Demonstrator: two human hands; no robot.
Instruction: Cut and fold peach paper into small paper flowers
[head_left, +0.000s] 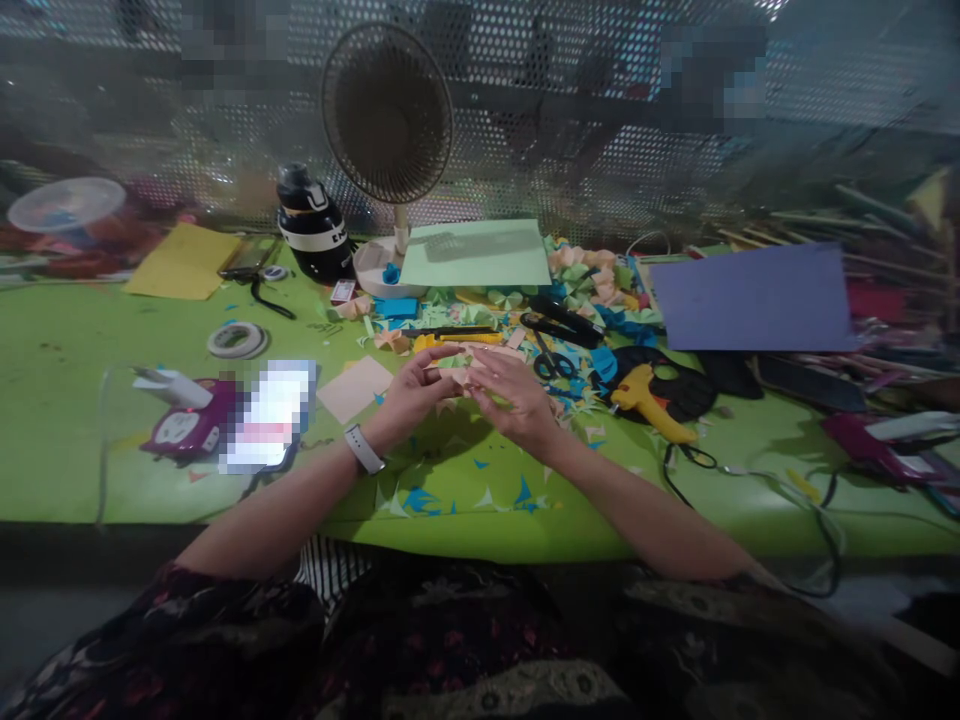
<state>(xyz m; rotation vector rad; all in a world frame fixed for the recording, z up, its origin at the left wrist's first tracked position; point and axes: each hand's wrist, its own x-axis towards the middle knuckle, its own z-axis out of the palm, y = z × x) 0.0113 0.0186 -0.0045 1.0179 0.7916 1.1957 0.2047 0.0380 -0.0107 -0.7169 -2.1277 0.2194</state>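
Over the green table [450,460], my left hand [417,392] and my right hand [514,395] meet fingertip to fingertip. Between them is a small piece of peach paper [463,378], pinched by the fingers of both hands and partly covered by them. A flat peach paper square [355,389] lies left of my left hand. Just beyond the hands are a yellow cutter [457,341], black-handled scissors [555,362] and a black stapler [564,322]. Blue and pale paper scraps [424,499] are scattered below my hands.
Behind stand a fan [388,115] and a black bottle [315,235]. A phone [270,415] and a tape roll [237,340] lie to the left. At the right are a yellow glue gun [651,403], cables and a purple sheet [754,297]; green sheets [480,253] lie behind.
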